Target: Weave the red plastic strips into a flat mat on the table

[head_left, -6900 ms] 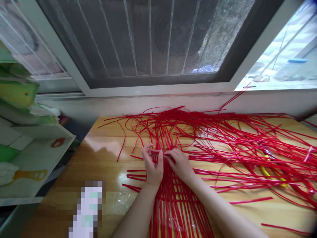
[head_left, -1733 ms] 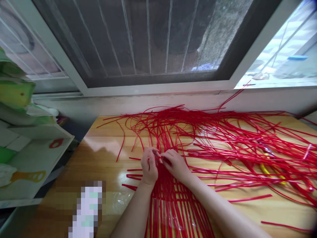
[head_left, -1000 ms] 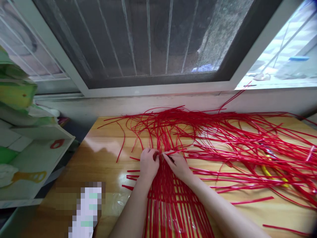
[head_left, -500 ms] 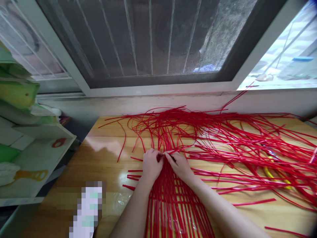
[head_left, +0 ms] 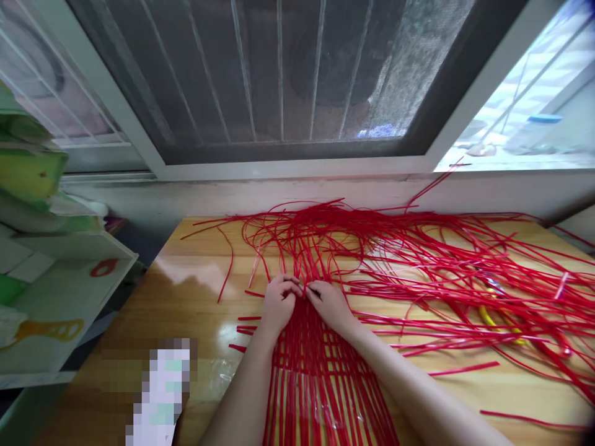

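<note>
A partly woven lattice of red strips (head_left: 320,371) lies on the wooden table, narrowing toward its far end. At that end my left hand (head_left: 280,301) has its fingers curled and pinched on a red strip. Just to the right, my right hand (head_left: 329,303) pinches among the same strips, thumb and forefinger close to the left fingertips. Exactly which strips each hand grips is partly hidden by the fingers. Clear tape (head_left: 332,414) shines across the near part of the lattice.
A tangle of loose red strips (head_left: 432,248) spreads along the back and right. Yellow-handled pliers (head_left: 487,317) lie under it. A window frame (head_left: 297,170) rises behind the wooden table (head_left: 153,297). At left stand a white shelf (head_left: 41,353) and a blurred-out pale object (head_left: 160,390).
My hands have drawn slightly apart at the fingertips, and the left fingers have shifted on the strips. The whole view has swung a little to the right.
</note>
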The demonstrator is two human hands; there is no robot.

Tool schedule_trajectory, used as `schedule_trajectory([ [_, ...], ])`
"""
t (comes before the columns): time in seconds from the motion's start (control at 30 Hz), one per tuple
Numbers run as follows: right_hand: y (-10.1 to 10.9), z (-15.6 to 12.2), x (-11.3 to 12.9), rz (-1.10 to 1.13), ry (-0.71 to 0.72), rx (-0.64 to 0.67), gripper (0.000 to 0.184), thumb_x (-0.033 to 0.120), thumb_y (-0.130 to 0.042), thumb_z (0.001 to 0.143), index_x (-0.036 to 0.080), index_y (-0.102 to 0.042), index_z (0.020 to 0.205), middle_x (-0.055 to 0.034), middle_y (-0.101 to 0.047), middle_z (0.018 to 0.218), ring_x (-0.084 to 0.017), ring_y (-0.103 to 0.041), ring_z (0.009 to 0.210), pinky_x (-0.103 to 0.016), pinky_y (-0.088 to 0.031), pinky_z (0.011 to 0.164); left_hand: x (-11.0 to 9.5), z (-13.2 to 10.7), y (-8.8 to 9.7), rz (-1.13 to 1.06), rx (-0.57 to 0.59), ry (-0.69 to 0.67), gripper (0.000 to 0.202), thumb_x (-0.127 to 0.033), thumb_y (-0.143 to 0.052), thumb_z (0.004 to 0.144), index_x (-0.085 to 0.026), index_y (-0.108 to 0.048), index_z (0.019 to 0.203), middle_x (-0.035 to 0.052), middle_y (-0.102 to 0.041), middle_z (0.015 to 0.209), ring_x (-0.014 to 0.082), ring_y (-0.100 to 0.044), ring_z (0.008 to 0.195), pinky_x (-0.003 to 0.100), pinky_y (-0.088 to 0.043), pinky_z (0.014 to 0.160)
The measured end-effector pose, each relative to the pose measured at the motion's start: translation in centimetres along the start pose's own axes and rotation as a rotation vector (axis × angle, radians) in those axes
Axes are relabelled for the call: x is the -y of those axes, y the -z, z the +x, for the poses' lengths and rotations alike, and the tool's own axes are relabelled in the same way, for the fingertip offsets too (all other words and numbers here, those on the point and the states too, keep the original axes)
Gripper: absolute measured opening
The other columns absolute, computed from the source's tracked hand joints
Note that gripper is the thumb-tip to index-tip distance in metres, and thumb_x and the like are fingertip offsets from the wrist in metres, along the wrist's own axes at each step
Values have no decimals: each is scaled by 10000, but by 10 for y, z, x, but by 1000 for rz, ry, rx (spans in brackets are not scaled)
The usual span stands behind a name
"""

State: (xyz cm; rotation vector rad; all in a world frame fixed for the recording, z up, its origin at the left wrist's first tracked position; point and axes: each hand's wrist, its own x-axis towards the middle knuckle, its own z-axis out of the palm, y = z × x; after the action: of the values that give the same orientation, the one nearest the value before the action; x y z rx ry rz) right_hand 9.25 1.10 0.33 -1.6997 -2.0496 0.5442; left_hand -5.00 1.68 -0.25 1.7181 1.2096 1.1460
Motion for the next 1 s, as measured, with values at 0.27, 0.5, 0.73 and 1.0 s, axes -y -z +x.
schedule_trajectory([
  [0.27,0,12,5,-6,-56,0,170,266,-502,778,213,-658,735,-15,-663,671,-142,-582,618,-215,-302,513,-1,0,-5,131,-78,41,132,-82,-534,653,-172,-629,660,36,-565,897,144,-547,835,280,-433,760],
  [0.5,-5,-1,2,74,63,-26,185,150,-482,714,196,-568,872,14,-588,668,-124,-535,613,-210,-348,555,3,-1,-4,174,-200,92,199,-201,-486,784,-188,-524,979,41,-601,885,148,-560,811,320,-440,773],
  [0.73,-1,-6,12,164,236,-265,406,140,-487,705,178,-425,1104,-35,-550,814,-154,-529,729,-267,-422,666,3,-2,-4,106,-314,75,240,-99,-465,735,-178,-438,959,37,-520,831,147,-527,769,302,-450,711],
  [1.0,-4,5,9,181,136,-152,173,262,-419,847,186,-565,798,-37,-608,774,-148,-562,713,-253,-425,653,-21,-10,2,-116,-425,-183,389,-126,-440,781,-217,-301,1133,73,-455,1055,99,-556,710,298,-451,746],
])
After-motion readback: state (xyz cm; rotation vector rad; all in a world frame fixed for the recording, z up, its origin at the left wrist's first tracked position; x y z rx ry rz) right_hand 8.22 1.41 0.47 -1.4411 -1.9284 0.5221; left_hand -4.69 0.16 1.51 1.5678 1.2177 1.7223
